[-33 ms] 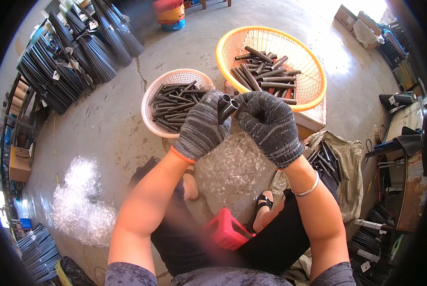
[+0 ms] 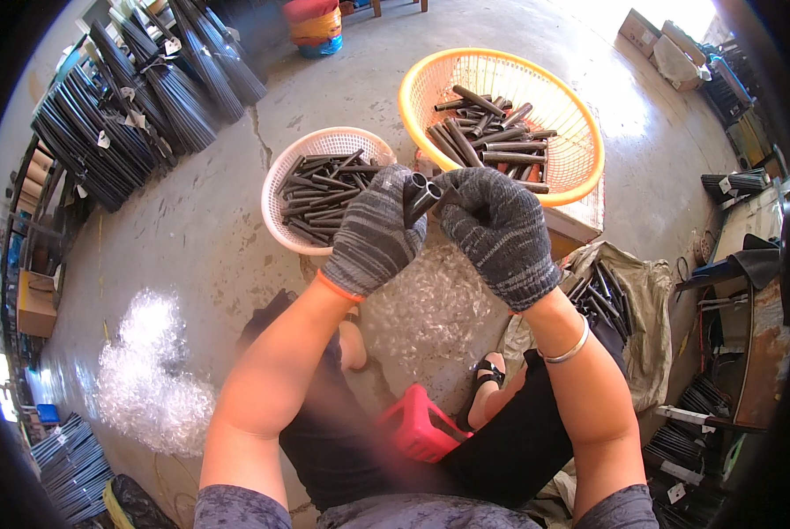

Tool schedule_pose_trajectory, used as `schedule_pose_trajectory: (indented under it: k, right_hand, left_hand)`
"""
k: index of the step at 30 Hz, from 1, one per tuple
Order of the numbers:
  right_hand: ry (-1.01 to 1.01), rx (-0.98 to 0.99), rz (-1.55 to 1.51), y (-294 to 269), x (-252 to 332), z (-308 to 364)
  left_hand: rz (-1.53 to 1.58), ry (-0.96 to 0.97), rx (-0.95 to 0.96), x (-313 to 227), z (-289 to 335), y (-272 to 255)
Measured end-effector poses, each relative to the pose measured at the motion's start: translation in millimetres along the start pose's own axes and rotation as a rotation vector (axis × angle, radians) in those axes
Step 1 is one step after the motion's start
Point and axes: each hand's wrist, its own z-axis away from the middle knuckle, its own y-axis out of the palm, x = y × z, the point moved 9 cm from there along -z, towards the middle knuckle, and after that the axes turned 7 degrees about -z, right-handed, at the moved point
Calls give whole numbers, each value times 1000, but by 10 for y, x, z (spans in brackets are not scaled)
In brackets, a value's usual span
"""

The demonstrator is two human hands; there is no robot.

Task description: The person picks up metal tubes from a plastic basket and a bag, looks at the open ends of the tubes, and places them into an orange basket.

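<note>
Striped grey knit gloves cover both my hands, which are raised close together in front of the baskets. My left hand is closed round short dark metal tubes; two open round ends show side by side above its thumb. Beside those ends, my right hand is closed, fingers and thumb pinched together. A dark brownish edge shows at its fingertips, but I cannot make out what it belongs to. Past the left hand stands a white plastic basket of thin dark tubes. Beyond the right hand, an orange basket holds thicker tubes.
A wooden box is under the orange basket. Clear plastic scraps lie between my feet, with a bigger heap at left. A pink plastic stool is below me. At right, a cloth sack holds dark tubes. Rod bundles stand far left.
</note>
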Motion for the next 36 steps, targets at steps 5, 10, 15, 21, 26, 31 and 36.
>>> schedule_pose_trajectory:
  k: [5,10,15,21,26,31,36]
  right_hand:
    - [-101,-148,64,-73,51,-23]
    - [-88,-194,118,-110,62,-41]
    - [16,-240,111,-112,-144,-54]
    - [165,-284,71,-100,-243,-86]
    - [73,-203,2,-112,-281,-127]
    - [89,-153,-84,-129,-236,-150]
    - [-10,-120,92,-225,-224,-157]
  left_hand:
    - [-194,6,-148,-147,-99,-85]
    - [-338,-26,-152,-185,-110,-99]
    - [-441,-25,-184,-122,-85,-35]
    - [-503,-76,-97,-94,-78,7]
    - [-491,22,-145,-232,-95,-17]
    - [-265,116,-128,-185,-85,-7]
    - [-89,154,-6,-172,-42,101]
